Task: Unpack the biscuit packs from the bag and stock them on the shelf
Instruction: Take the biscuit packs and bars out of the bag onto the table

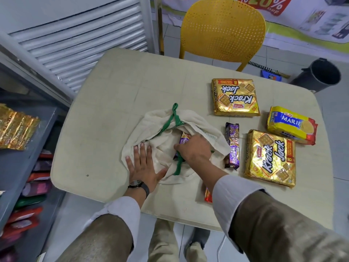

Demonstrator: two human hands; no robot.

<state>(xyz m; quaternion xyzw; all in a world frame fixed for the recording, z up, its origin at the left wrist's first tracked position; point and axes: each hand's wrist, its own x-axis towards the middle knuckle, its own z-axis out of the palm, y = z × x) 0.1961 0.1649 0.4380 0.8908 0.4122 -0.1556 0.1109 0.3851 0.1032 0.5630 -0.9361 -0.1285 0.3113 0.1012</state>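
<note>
A cream cloth bag (162,121) with green handles lies open on the beige table (117,87). My left hand (144,165) presses flat on the bag's near left side. My right hand (194,150) reaches into the bag's mouth and grips a purple biscuit pack (184,139) that is partly hidden inside. Out on the table lie another purple pack (233,146), two gold Krack Jack packs (235,97) (270,157), and a yellow Marie pack (291,124). A red-orange pack (207,195) peeks out under my right forearm.
A grey shelf (18,167) stands at the left, with a gold pack (17,127) on top and red and purple packs on lower levels. A yellow chair (222,29) is behind the table. A dark bin (323,74) stands on the floor at right.
</note>
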